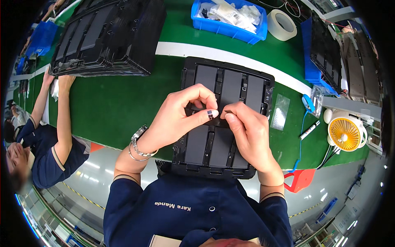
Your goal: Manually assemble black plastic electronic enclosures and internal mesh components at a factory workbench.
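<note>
A black plastic tray point(228, 76) with several dark rectangular slabs lies on the green belt in front of me. My left hand point(181, 113) is over its middle, thumb and fingers pinched on a small dark part point(210, 114) with a pale patch. My right hand point(249, 131) meets it from the right, fingertips touching the same small part. A metal watch and bangle sit on my left wrist. What lies under my palms is hidden.
A tall stack of black trays point(111, 35) stands at the back left, with a co-worker's hands point(61, 82) at its edge. Behind are a blue bin of bagged parts point(230, 18) and a tape roll point(282, 24). A marker point(309, 130) and yellow fan point(345, 132) are at right.
</note>
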Action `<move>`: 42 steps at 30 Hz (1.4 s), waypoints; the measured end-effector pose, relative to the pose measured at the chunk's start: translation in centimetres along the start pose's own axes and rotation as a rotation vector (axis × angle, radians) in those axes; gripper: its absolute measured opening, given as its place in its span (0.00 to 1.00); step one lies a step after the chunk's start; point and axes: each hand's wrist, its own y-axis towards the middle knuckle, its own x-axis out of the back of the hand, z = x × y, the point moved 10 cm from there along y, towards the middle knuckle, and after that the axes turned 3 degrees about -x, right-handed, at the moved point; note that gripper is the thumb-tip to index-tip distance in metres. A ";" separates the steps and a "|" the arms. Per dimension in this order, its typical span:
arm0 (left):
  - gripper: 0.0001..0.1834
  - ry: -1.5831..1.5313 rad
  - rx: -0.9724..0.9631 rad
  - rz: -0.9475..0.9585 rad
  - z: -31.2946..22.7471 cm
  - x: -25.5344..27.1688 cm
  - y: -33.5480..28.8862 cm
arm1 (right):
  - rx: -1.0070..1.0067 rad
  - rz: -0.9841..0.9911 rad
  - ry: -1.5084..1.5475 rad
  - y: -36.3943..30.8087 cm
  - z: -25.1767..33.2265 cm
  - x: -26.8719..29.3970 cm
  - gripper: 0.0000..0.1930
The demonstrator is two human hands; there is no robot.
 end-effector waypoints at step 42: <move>0.04 -0.261 0.169 0.179 1.7 -1.8 -0.5 | 0.106 0.006 -0.011 -0.1 0.4 -1.1 0.05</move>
